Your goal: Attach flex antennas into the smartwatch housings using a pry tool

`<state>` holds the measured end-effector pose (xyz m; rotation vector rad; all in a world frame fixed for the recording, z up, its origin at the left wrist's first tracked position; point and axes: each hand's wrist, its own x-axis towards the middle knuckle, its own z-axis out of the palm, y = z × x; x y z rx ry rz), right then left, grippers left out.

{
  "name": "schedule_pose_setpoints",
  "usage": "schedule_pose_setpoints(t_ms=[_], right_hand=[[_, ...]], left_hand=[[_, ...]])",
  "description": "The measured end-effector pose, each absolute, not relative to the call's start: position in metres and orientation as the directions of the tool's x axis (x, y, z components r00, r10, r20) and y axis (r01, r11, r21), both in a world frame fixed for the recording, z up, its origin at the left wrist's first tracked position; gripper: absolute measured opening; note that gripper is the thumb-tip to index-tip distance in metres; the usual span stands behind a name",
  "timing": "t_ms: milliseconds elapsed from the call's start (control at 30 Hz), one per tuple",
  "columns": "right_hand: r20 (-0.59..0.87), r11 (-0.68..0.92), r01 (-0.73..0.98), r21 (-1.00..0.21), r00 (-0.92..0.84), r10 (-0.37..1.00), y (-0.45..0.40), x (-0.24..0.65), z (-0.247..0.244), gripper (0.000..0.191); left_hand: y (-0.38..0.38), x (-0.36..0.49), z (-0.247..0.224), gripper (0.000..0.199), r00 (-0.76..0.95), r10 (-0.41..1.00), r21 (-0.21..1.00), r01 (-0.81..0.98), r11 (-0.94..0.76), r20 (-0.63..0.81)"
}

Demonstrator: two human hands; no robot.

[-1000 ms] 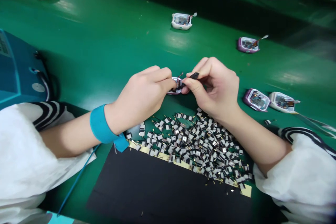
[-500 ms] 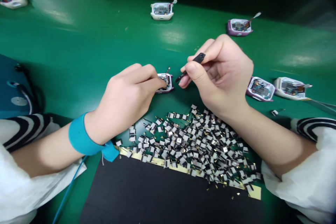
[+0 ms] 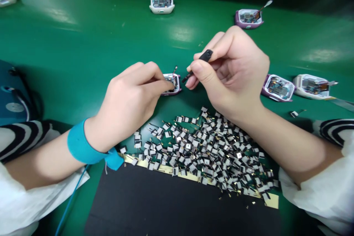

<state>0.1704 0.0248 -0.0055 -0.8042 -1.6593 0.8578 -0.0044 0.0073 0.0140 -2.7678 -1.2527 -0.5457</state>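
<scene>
My left hand, with a teal band round the wrist, is closed at the near left side of a purple-rimmed watch case. Its fingertips reach into the open case, where small electronic parts and a short wire sticking up show. The hand covers the left part of the case. Between thumb and fingers, my right hand pinches a slim black tool. The tool's thin tip points down and left, just to the right of the case and apart from it.
A heap of small grey-and-black wired parts lies in front of me, partly over a black mat. Open cases in white and purple stand farther back. Two more, purple and white, sit at right beside metal tweezers.
The view has shifted a little, so the back cases appear higher. The black tool's tip is slightly closer to the case. Both hands keep their grips.
</scene>
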Motion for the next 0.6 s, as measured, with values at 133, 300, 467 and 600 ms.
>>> schedule_pose_setpoints(t_ms=[133,300,467,600], right_hand=[[0.494,0.522,0.103,-0.847,-0.213,0.843,0.0254,0.1702,-0.0066,0.027],[0.508,0.536,0.093,-0.839,-0.219,0.833,0.0260,0.1704,-0.0062,0.026],[0.524,0.551,0.083,-0.830,-0.220,0.823,0.0262,0.1701,-0.0061,0.023],[0.525,0.554,0.070,-0.829,-0.239,0.817,0.0268,0.1698,-0.0068,0.021]], left_hand=[[0.0068,-0.0046,0.0139,0.022,0.597,0.730,0.116,0.742,-0.660,0.332],[0.0058,-0.0046,0.0139,0.021,0.573,0.753,0.151,0.754,-0.639,0.322],[0.0054,-0.0047,0.0143,0.020,0.569,0.760,0.147,0.762,-0.631,0.314],[0.0050,-0.0046,0.0154,0.022,0.573,0.769,0.153,0.765,-0.626,0.283]])
